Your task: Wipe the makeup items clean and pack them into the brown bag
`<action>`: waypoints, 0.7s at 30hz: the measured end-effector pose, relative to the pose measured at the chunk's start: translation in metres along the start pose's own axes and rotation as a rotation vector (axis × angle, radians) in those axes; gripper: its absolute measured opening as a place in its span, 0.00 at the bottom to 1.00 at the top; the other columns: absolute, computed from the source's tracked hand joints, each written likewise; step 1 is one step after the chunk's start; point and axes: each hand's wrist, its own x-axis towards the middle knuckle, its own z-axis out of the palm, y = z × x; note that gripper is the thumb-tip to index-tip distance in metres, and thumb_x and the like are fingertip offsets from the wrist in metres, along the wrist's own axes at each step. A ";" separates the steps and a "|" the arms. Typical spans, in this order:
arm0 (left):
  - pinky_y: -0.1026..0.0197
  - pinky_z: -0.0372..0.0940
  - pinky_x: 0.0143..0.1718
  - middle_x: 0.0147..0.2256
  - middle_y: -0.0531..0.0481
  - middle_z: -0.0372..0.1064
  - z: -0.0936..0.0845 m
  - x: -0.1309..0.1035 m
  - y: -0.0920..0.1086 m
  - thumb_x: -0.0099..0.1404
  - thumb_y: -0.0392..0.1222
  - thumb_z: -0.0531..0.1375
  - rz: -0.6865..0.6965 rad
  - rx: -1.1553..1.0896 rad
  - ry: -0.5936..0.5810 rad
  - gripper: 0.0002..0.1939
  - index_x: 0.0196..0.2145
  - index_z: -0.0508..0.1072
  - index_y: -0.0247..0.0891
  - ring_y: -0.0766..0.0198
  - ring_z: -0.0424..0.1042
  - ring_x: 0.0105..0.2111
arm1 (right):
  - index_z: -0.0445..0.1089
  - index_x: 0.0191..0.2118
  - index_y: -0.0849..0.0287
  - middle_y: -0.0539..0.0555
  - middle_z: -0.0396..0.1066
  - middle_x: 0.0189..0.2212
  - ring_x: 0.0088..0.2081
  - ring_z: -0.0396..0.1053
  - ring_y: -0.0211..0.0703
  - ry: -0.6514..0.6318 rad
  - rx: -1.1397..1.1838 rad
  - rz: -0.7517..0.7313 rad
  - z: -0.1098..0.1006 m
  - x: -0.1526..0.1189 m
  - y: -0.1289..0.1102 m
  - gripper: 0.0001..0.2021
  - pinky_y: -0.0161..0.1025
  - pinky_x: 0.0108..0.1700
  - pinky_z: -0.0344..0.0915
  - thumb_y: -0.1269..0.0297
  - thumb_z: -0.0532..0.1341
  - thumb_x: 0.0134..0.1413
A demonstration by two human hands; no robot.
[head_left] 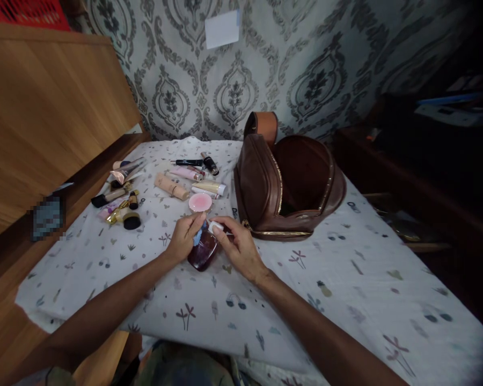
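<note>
My left hand [185,236] is closed round the neck of a dark reddish-brown bottle [203,253], with a bit of blue material [197,237] at its fingers. At the top of the bottle, my right hand [239,246] pinches a small white piece [214,227]; whether it is a cap or a wipe is hard to tell. Just beyond the hands lies a round pink compact [200,202]. Right of them stands a brown leather bag [257,185], unzipped, its dark inside showing.
Tubes, a peach bottle [171,186] and a black tube [187,162] lie behind the compact. More cosmetics, among them a dark-lidded jar [131,220], lie at the left. A wooden panel [56,91] borders the cloth-covered table [306,311].
</note>
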 end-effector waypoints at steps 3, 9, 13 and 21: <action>0.63 0.57 0.30 0.22 0.55 0.59 -0.001 0.003 -0.001 0.64 0.67 0.54 -0.035 -0.034 0.034 0.29 0.23 0.65 0.37 0.66 0.58 0.26 | 0.72 0.46 0.58 0.56 0.76 0.43 0.42 0.73 0.46 0.007 0.060 0.037 0.000 0.001 0.000 0.15 0.40 0.43 0.69 0.55 0.56 0.64; 0.64 0.59 0.28 0.24 0.51 0.67 -0.006 0.009 -0.004 0.64 0.69 0.53 -0.189 -0.121 0.039 0.30 0.28 0.72 0.36 0.65 0.64 0.25 | 0.71 0.44 0.59 0.55 0.75 0.38 0.37 0.72 0.44 0.062 0.157 0.136 -0.001 0.002 0.004 0.16 0.37 0.37 0.69 0.52 0.58 0.61; 0.64 0.63 0.31 0.27 0.48 0.72 -0.014 0.014 -0.006 0.62 0.72 0.52 -0.249 -0.155 0.024 0.33 0.30 0.75 0.36 0.62 0.69 0.30 | 0.70 0.43 0.58 0.53 0.73 0.35 0.35 0.70 0.42 0.135 0.209 0.166 -0.001 0.003 0.008 0.17 0.37 0.37 0.69 0.50 0.59 0.59; 0.64 0.62 0.32 0.29 0.51 0.70 -0.013 0.010 -0.010 0.62 0.68 0.57 -0.193 -0.164 -0.108 0.29 0.30 0.74 0.35 0.64 0.67 0.30 | 0.69 0.44 0.58 0.54 0.73 0.35 0.35 0.70 0.42 0.161 0.097 0.115 0.003 0.000 0.008 0.16 0.38 0.37 0.68 0.50 0.58 0.61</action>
